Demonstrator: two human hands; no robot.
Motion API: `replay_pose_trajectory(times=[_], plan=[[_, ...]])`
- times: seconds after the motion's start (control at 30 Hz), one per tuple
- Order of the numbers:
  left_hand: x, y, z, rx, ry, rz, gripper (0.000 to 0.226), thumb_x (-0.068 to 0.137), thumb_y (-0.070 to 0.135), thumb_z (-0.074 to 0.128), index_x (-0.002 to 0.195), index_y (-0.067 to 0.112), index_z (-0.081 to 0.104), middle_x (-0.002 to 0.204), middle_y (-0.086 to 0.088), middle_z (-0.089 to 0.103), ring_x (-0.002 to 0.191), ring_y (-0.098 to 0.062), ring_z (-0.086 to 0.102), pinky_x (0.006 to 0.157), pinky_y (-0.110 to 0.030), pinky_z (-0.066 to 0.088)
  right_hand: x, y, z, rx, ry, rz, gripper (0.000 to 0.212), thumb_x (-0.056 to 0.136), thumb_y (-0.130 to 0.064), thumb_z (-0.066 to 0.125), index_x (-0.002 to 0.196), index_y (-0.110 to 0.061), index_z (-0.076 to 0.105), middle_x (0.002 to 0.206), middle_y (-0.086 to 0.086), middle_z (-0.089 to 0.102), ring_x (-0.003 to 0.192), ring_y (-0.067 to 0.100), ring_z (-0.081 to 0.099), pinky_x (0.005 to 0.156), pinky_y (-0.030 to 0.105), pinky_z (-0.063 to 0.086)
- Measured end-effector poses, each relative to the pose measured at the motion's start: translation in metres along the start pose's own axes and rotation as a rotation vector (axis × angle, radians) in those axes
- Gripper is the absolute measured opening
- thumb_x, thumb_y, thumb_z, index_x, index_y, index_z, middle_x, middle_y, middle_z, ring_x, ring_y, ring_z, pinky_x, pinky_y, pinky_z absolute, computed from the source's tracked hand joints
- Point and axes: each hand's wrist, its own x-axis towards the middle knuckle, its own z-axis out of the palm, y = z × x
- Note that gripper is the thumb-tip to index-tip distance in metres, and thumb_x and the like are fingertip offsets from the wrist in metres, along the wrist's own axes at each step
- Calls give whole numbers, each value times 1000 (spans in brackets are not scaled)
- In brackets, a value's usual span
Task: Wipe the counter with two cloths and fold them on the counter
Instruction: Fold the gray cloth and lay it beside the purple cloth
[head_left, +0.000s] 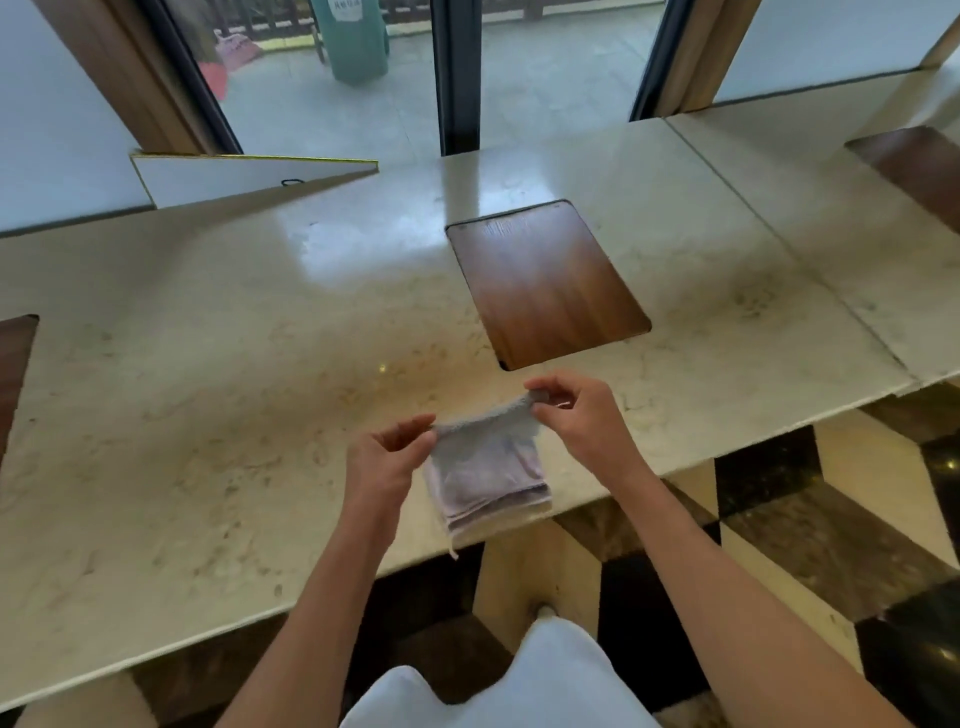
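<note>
Head camera, looking down over a pale marble counter (218, 395) from a standing position: left hand (382, 462) pinching the near-left corner of a grey terry cloth (485, 418), thumb and forefinger closed on the fabric; right hand (587, 421) pinching the opposite corner the same way, other fingers curled loosely. Cloth being held stretched between both hands, just above a folded lilac cloth (491, 488) lying at the counter's near edge, one loose thread hanging over the rim. Whether the grey piece is a separate cloth or the upper layer of the lilac one, impossible to tell. Wooden inset panel (545, 286) sitting just beyond the hands. Likely mid-fold, late in the task. For a clean result: keeping both pinches at the very corners, holding the top edge taut and level, lowering it squarely so the edges are meeting those of the stack below, then smoothing flat and shifting the pile slightly away from the rim to prevent slipping off.
</note>
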Motion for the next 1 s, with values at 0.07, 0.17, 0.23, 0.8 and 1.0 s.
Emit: replay_pose_trajectory(times=[0.07, 0.17, 0.23, 0.8, 1.0], plan=[[-16, 5, 30, 50, 42, 44, 22, 83, 3, 77, 94, 22, 80, 89, 5, 80, 86, -6, 74, 72, -12, 53, -2, 10, -27, -90, -20, -35, 28, 90, 2, 68, 110, -15, 74, 99, -4, 73, 88, 0, 67, 83, 11, 53], [-32, 9, 70, 202, 131, 104, 21, 82, 3, 78, 92, 22, 80, 84, 5, 79, 83, -8, 74, 74, -17, 56, -5, 24, -62, -191, -9, -76, 25, 90, 3, 68, 112, -6, 74, 104, 5, 73, 88, 4, 63, 83, 6, 50], [-43, 6, 90, 335, 165, 162, 17, 83, 5, 78, 98, 13, 81, 88, 3, 77, 81, -6, 72, 78, -20, 58, -11, 33, -80, -231, 8, -89, 25, 89, 5, 69, 111, -4, 73, 105, 7, 73, 92, 10, 65, 86, 10, 52], [14, -45, 168, 672, -15, 54, 8, 88, 11, 69, 84, 18, 72, 76, 8, 70, 72, -5, 66, 65, -21, 55, 48, 133, -113, -413, -235, 291, 10, 92, -6, 68, 97, -14, 73, 95, 2, 70, 91, 17, 64, 75, 23, 48], [65, -49, 174, 922, -3, 211, 4, 87, 14, 70, 85, 17, 72, 82, 0, 72, 80, -19, 62, 81, -41, 52, 90, 147, -95, -515, -242, 277, 6, 91, -9, 69, 94, -14, 71, 88, -1, 65, 88, 21, 64, 79, 33, 52]])
